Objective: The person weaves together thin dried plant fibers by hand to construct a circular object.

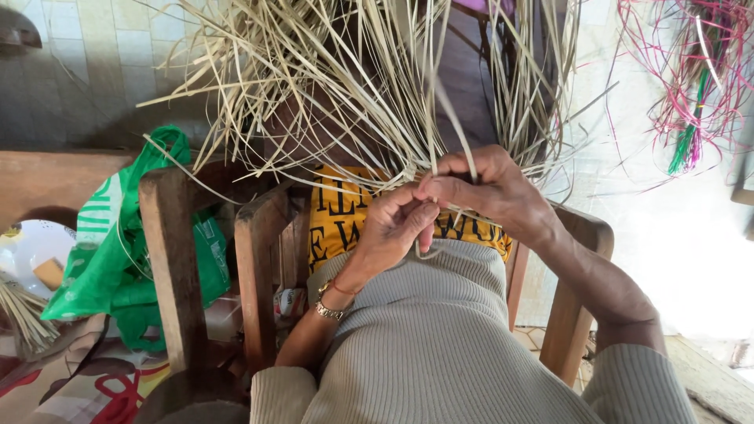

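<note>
The left hand (pixel 393 228) was curled nearly closed, its thumb and fingertips pinched on a thin pale strip of dried straw (pixel 452 129) just above the lap; a gold bracelet watch with a red thread (pixel 334 302) circled its wrist. The right hand (pixel 491 188) lay just above and beside it, touching it, fingers folded down tight over the same strip and over the woven edge where the strands met; the strip rose from between its fingers toward the top of the view. A great fan of loose pale straw strands (pixel 338 78) spread upward and outward from that edge, covering most of the upper middle; the woven work rested against a yellow cloth with dark lettering (pixel 338 216), which lay on the person's grey ribbed garment (pixel 424 338). A brown wooden chair frame (pixel 169 259) stood on the left, its posts beside the left forearm; a crumpled green plastic bag (pixel 118 251) lay against the frame's left side. Near the left edge sat a white dish (pixel 31 243) with a small bundle of straw (pixel 20 314) below it. In the top right corner, well apart from the hands, hung a tangle of pink and green dyed strands (pixel 691 86).
</note>
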